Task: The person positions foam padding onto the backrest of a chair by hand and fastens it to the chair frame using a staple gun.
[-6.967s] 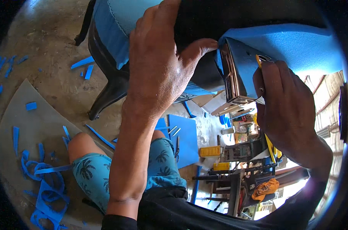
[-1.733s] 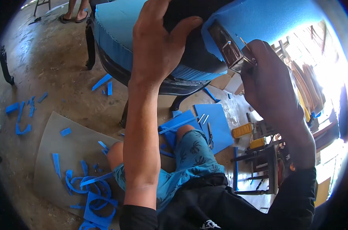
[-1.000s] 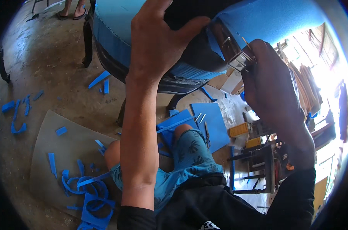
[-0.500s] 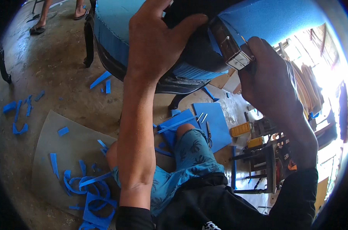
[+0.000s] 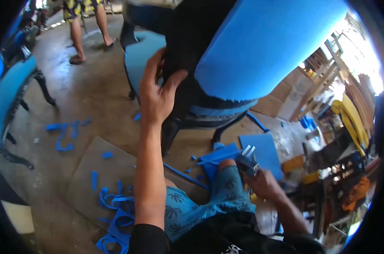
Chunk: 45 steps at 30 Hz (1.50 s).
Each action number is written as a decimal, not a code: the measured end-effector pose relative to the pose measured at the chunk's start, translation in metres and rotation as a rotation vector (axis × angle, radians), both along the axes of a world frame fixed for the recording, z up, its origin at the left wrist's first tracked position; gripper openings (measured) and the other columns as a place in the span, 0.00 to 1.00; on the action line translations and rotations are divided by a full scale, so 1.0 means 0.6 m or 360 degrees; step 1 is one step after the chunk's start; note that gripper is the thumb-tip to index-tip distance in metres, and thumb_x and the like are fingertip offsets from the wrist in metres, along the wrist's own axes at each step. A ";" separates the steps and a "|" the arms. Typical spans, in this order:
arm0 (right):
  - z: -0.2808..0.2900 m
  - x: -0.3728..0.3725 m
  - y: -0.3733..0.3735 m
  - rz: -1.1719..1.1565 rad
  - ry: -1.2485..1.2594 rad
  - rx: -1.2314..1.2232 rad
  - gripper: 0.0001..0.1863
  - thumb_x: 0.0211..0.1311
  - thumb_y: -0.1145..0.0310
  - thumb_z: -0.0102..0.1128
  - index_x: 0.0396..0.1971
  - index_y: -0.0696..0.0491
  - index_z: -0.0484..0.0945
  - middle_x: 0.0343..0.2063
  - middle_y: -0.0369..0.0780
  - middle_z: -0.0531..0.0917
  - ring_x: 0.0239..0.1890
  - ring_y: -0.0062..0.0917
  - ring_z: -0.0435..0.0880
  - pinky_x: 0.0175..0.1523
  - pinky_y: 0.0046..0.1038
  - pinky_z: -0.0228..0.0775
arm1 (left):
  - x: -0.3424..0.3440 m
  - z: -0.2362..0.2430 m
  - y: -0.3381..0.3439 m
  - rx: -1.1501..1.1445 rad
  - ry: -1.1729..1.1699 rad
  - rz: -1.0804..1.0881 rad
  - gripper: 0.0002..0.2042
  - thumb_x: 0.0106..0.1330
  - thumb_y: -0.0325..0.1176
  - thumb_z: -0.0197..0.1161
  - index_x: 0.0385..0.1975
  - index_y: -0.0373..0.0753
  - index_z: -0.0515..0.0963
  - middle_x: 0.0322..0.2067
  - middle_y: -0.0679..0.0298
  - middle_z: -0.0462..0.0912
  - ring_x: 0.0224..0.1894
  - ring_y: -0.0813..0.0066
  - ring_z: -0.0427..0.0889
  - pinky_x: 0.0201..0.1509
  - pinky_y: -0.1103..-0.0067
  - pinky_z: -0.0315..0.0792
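Before me stands a chair with a black frame (image 5: pixel 177 91) and light-blue foam padding (image 5: pixel 259 51) on its back. My left hand (image 5: pixel 156 97) grips the chair's dark edge, thumb on my side and fingers going partly out of sight behind it. Low on the right, beside my knee, my right hand (image 5: pixel 264 184) is closed around a staple gun (image 5: pixel 248 164), dark with a metal end and slightly blurred. Just beyond the tool, silver staple strips (image 5: pixel 248 150) show against a blue foam sheet (image 5: pixel 264 154).
Blue foam offcuts (image 5: pixel 116 224) litter the floor and a grey-brown board (image 5: pixel 90 169) at left. Another padded chair (image 5: pixel 14 93) stands far left. A person's legs (image 5: pixel 77 40) are at the back. Boxes (image 5: pixel 285 91), wood and a yellow piece (image 5: pixel 353 122) crowd the right.
My right hand has come down from the chair back to beside my knee with the staple gun. My left hand stays at the chair, lower in view. The view has shifted, showing more surroundings.
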State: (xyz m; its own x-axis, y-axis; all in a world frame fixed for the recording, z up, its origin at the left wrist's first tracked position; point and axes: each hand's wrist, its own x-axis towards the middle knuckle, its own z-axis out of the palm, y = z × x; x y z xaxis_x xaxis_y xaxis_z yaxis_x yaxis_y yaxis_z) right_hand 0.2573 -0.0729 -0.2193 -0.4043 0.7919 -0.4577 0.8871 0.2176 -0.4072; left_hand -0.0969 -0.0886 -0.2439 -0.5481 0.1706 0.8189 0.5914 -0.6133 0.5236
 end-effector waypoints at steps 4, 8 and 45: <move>-0.202 0.199 0.040 -0.0668 0.0978 -0.0700 0.17 0.65 0.64 0.61 0.48 0.61 0.78 0.37 0.39 0.82 0.35 0.27 0.81 0.41 0.32 0.76 | 0.041 0.038 -0.017 0.0030 -0.0179 -0.0138 0.27 0.63 0.33 0.72 0.61 0.33 0.71 0.49 0.56 0.82 0.49 0.65 0.82 0.54 0.76 0.75; -0.306 0.246 0.058 -0.0878 0.1139 -0.0851 0.12 0.65 0.68 0.59 0.45 0.56 0.79 0.32 0.39 0.83 0.29 0.28 0.82 0.29 0.33 0.77 | 0.071 0.070 -0.048 0.0197 -0.0153 0.0418 0.20 0.63 0.29 0.71 0.53 0.34 0.76 0.44 0.59 0.83 0.46 0.69 0.83 0.50 0.78 0.75; 0.345 -0.089 -0.028 0.0756 0.0616 0.1299 0.27 0.59 0.70 0.67 0.57 0.64 0.72 0.50 0.51 0.80 0.53 0.41 0.80 0.58 0.38 0.70 | 0.121 0.213 -0.016 0.0244 0.0134 0.0670 0.07 0.59 0.29 0.73 0.36 0.37 0.86 0.31 0.64 0.82 0.34 0.67 0.75 0.38 0.73 0.68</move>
